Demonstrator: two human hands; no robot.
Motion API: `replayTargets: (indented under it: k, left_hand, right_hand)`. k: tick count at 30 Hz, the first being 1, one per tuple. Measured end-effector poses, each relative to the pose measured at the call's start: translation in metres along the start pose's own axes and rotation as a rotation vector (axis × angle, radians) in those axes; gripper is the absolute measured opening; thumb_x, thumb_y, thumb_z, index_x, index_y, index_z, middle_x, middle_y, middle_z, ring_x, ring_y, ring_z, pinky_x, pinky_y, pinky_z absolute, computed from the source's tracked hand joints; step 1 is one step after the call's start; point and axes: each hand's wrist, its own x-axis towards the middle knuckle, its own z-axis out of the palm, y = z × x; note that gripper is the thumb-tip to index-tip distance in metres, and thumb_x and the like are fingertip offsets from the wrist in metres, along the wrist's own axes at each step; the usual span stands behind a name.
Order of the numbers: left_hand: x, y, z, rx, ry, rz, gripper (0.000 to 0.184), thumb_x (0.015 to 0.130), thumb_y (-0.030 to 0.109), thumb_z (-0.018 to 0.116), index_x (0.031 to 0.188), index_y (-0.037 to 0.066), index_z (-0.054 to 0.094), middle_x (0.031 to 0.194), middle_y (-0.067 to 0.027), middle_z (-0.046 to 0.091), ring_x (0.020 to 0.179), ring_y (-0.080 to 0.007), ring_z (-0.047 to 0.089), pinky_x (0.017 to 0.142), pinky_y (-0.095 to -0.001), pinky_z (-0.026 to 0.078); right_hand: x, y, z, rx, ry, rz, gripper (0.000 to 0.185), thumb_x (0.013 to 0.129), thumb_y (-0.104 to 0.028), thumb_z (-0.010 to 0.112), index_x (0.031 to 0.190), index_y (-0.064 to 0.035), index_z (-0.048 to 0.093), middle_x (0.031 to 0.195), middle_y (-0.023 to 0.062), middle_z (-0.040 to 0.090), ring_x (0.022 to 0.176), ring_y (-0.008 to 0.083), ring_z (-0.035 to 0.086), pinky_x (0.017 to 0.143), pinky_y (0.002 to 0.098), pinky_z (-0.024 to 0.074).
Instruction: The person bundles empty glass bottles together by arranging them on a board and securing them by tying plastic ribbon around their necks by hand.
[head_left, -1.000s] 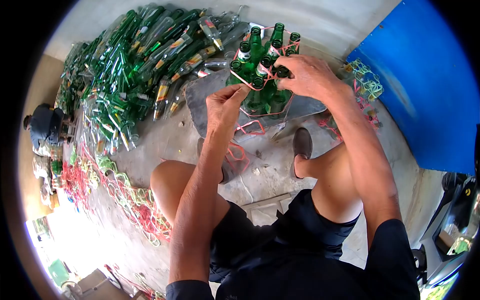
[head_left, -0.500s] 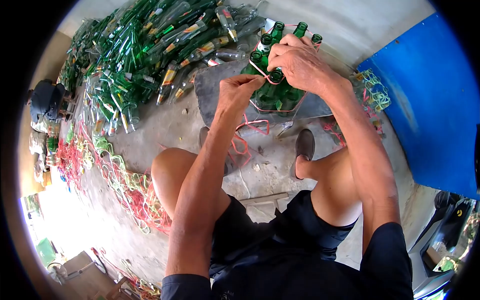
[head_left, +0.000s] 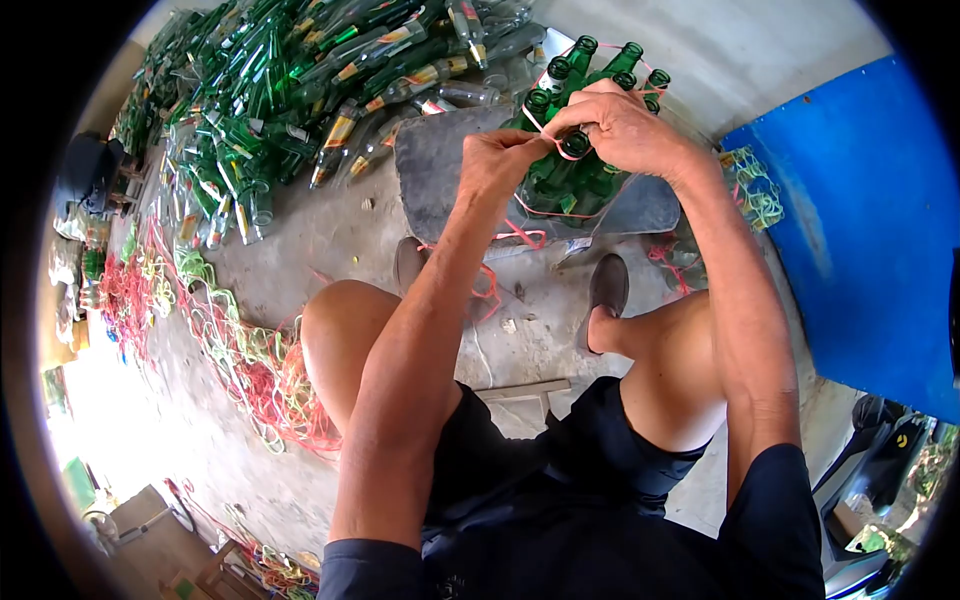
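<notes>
On a low grey surface (head_left: 440, 172) beside a great heap of empty bottles (head_left: 280, 110), a seated worker leans both hands over a cluster of green bottles (head_left: 568, 185). From where I stand, the bottles rise upright, packed side by side, their long axes pointing up toward the hands. Pink strapping (head_left: 534, 120) runs across the necks on the near left side, and a lower pink band (head_left: 548, 212) circles the bodies; whether the two are one length, I cannot tell.

Everything centres on the nearest bottle's neck (head_left: 574, 143), which stands between the hands. It lies just to the right of the left hand (head_left: 493, 165), whose thumb and fingers are pinched together on the strapping. The right hand (head_left: 632, 130) is the nearer of the two, arched directly over the necks with its fingers curled inward; what those fingers grip, if anything, is hidden.

Loose pink strapping (head_left: 525, 237) trails off the near edge of the surface toward the worker's shoes. Tangled red and green cords (head_left: 270, 390) lie along the floor to the left, and a blue panel (head_left: 850, 230) leans at right.
</notes>
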Motion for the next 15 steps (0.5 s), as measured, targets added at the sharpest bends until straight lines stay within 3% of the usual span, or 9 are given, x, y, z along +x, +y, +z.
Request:
replayTargets:
  k: [2,5,7,15]
  left_hand:
    - [0.002,-0.001,0.001,-0.010,0.008,-0.009,0.024,0.084,0.019,0.084,0.094,-0.002,0.080,0.064,0.0066,0.055,0.052,-0.0034,0.038,0.047,-0.0268,0.024]
    - [0.003,-0.005,0.001,-0.047,0.016,-0.002,0.025,0.081,0.019,0.086,0.090,-0.004,0.081,0.068,0.0001,0.066,0.061,-0.0080,0.054,0.054,-0.0291,0.042]
    - [0.001,-0.002,0.001,0.023,0.041,0.016,0.027,0.081,0.020,0.086,0.089,-0.005,0.081,0.067,-0.0007,0.067,0.061,-0.0082,0.054,0.054,-0.0294,0.043]
    - [-0.003,-0.001,0.005,0.093,0.061,0.103,0.029,0.084,0.023,0.085,0.089,-0.005,0.080,0.063,-0.0023,0.066,0.058,-0.0081,0.053,0.052,-0.0309,0.043]
  right_hand:
    - [0.002,0.002,-0.001,0.010,-0.030,0.004,0.049,0.083,0.009,0.051,0.109,-0.0215,0.078,0.096,0.0011,0.065,0.112,0.0270,0.054,0.107,0.0435,0.0383]
    - [0.004,0.000,-0.007,-0.019,-0.087,0.023,0.046,0.084,0.007,0.051,0.107,-0.0231,0.077,0.100,0.0008,0.065,0.112,0.0279,0.055,0.105,0.0451,0.0397]
    - [0.004,-0.007,-0.012,-0.072,-0.094,0.042,0.043,0.084,0.004,0.052,0.104,-0.0265,0.076,0.102,0.0017,0.067,0.112,0.0300,0.057,0.102,0.0478,0.0419]
    - [0.008,-0.022,-0.030,-0.379,-0.150,-0.016,0.031,0.083,0.000,0.058,0.097,-0.0220,0.074,0.105,0.0020,0.062,0.110,0.0269,0.056,0.097,0.0436,0.0406]
